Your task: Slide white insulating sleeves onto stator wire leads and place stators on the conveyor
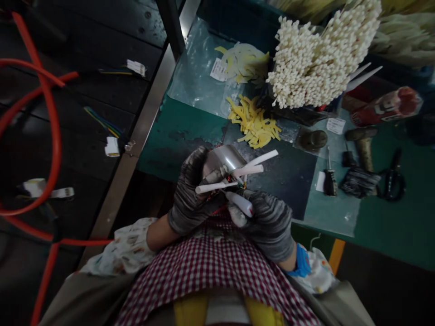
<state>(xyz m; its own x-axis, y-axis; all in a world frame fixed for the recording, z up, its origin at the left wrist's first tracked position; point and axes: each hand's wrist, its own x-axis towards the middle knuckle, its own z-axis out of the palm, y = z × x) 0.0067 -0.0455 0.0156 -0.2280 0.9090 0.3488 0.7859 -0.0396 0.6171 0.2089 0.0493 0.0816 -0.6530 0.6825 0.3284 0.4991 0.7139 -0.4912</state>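
Observation:
My left hand (pixel 193 190), in a grey striped knit glove, grips a shiny metal cylinder (pixel 224 157) that looks like a motor stator. Coloured wires show at its near end. White sleeves stick out there: one long sleeve (pixel 261 158) points right, a thicker sleeve (pixel 249 170) lies just below it, and another sleeve (pixel 212 187) crosses in front of the left fingers. My right hand (pixel 267 219), gloved alike, is closed around a pale-handled tool (pixel 240 203) with a red end. Its thin tip points towards the wires; whether it touches them I cannot tell.
Yellow strips (pixel 254 123) lie on the green bench (pixel 190 131), with a bag of paler strips (pixel 245 61) behind. A bundle of white-tipped sticks (pixel 312 59) stands back right. A screwdriver (pixel 329 176), hammer (pixel 363 145) and scissors (pixel 393 181) lie right. Orange tubing (pixel 52 127) loops left.

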